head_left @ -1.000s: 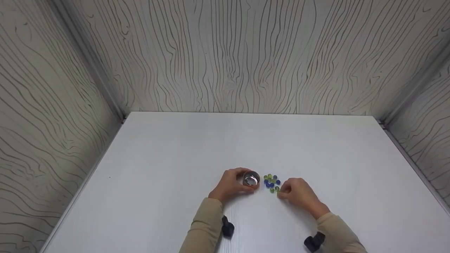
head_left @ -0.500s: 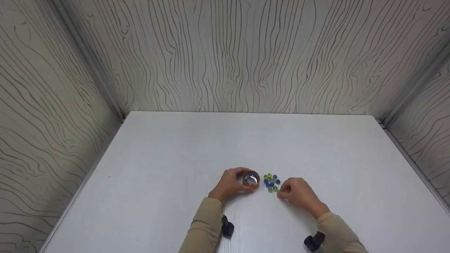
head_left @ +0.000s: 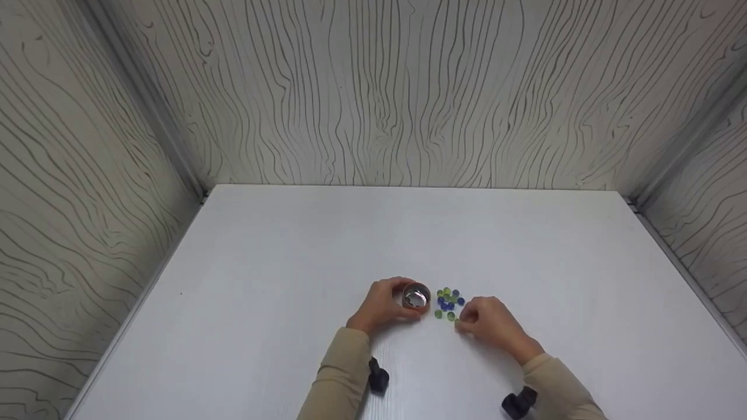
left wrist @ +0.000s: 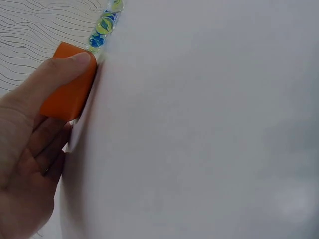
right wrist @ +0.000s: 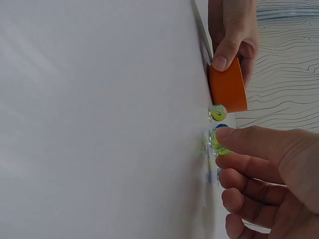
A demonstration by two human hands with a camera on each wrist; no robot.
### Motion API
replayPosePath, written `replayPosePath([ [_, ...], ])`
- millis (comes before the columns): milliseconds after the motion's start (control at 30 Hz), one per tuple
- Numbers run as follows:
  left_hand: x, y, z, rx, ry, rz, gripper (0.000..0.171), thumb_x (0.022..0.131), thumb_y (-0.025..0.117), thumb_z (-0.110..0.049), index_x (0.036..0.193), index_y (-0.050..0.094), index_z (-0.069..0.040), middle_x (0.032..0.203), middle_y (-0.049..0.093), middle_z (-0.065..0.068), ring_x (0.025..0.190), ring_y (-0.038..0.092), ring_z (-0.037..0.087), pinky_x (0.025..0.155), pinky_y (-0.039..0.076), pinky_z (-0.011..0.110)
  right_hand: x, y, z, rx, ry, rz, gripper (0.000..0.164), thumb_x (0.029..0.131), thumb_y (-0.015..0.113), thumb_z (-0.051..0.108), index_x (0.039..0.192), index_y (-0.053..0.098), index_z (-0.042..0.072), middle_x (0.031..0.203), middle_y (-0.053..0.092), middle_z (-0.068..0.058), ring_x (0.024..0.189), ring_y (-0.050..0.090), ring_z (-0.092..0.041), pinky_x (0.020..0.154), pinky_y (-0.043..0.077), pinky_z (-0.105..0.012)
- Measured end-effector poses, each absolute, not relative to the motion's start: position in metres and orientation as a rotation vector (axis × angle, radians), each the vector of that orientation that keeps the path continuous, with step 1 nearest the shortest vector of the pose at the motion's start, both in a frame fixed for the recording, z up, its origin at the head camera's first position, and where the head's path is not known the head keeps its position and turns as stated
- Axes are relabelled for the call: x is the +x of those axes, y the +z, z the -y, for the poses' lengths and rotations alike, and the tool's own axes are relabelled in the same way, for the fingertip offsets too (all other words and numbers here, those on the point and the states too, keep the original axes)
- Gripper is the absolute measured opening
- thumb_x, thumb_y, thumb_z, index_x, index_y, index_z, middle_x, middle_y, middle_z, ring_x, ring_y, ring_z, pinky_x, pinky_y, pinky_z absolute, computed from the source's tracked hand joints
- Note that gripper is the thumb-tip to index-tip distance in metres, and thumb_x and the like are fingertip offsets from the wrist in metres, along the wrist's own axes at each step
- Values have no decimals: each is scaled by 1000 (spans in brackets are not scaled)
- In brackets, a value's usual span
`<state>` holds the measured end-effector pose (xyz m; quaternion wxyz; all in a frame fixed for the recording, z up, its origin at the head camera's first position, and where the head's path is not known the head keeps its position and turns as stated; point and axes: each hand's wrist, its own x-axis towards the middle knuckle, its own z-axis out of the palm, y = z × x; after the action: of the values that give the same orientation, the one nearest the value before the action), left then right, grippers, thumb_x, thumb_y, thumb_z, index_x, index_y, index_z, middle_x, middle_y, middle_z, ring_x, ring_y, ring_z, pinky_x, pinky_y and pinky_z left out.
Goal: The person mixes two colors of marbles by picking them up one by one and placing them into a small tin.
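Flanking loose marbles (head_left: 450,306), left hand (head_left: 380,303) grips orange cup (right wrist: 228,88), right hand (head_left: 493,322) pinches green marble (right wrist: 224,149).

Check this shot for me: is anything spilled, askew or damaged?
Nothing stands out. The orange cup is upright in the left hand, with no visible damage. Marbles lie loose on the white table beside it, but close together, so probably not a spill; two green marbles sit slightly apart.

At one white table (head_left: 292,245) I count my two hands (head_left: 376,306) (head_left: 496,326), two tan sleeves (head_left: 341,364), two black wrist devices (head_left: 379,379), one orange cup (head_left: 416,296) and, to its right, at least six green marbles (head_left: 438,314) and five blue marbles (head_left: 461,301).
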<state>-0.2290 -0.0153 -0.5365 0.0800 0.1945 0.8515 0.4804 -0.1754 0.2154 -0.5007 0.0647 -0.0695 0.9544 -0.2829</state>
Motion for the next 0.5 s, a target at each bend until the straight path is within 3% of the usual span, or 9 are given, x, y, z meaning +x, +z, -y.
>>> replayPosePath([
  [500,-227,-537,10,525,1474,-2570,60,61,90,-15,115,66,-8,114,71,6,117,62,23,108,47,37,-176,-501,-200,-313,-851,-2859,6,77,76,12,74,72,8,69,64,0,66,51,-9,56,41,-18],
])
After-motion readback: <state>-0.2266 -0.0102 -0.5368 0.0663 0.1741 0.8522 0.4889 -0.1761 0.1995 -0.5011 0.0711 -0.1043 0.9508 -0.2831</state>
